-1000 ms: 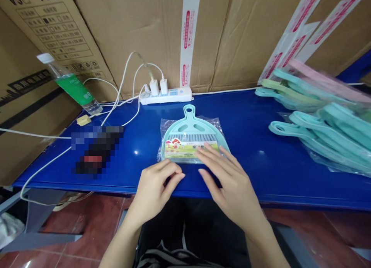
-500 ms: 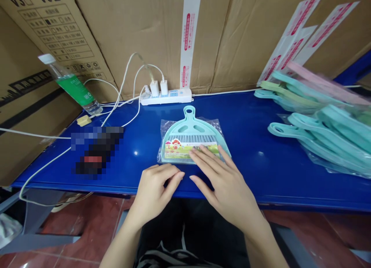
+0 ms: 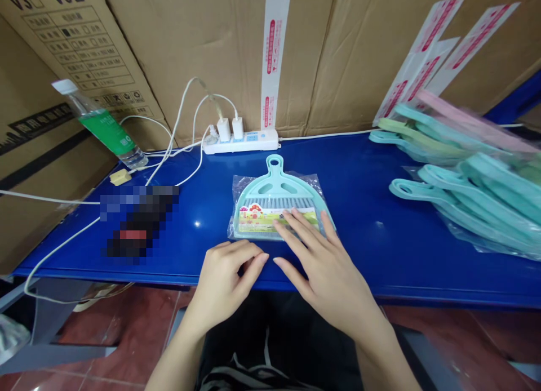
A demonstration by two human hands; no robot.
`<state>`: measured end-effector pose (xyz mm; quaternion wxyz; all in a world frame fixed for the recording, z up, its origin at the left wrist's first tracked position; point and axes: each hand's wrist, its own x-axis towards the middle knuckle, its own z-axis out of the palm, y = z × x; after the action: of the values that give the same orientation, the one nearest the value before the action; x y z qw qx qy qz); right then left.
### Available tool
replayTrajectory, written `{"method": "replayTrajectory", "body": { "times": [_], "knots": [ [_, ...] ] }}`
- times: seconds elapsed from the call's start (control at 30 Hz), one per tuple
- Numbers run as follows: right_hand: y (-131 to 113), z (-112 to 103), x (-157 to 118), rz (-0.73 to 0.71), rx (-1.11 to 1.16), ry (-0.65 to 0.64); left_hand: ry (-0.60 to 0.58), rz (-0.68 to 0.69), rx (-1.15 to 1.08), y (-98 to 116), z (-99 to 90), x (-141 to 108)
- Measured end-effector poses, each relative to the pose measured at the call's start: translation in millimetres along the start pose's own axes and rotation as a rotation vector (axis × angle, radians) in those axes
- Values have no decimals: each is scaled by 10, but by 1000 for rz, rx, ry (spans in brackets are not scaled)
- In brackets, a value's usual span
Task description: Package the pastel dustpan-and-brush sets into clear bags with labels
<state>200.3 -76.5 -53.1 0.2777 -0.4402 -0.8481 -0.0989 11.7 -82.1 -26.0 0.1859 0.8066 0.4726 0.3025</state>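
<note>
Right hand (image 3: 332, 274) shifted leftward over bagged dustpan (image 3: 277, 183), left hand (image 3: 230, 274) unmoved.

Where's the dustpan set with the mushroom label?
The dustpan set lies mid-frame in the head view, on the blue table in front of the white power strip, the right hand partly over its label.
</note>
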Motion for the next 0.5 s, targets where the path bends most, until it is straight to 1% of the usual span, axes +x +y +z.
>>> {"method": "replayTrajectory", "body": {
  "times": [0.1,0.27,0.37,0.5],
  "knots": [
    [11,-3,-13,30,68,51,10,-7,14,-9,11,-3],
    [45,-38,-35,111,290,144,17,-11,23,-13,9,-10],
    [56,-55,-38,138,354,202,32,-27,8,-16,4,-12],
    [60,-67,-29,152,359,181,34,-15,75,-30,16,-15]
  ]
}}
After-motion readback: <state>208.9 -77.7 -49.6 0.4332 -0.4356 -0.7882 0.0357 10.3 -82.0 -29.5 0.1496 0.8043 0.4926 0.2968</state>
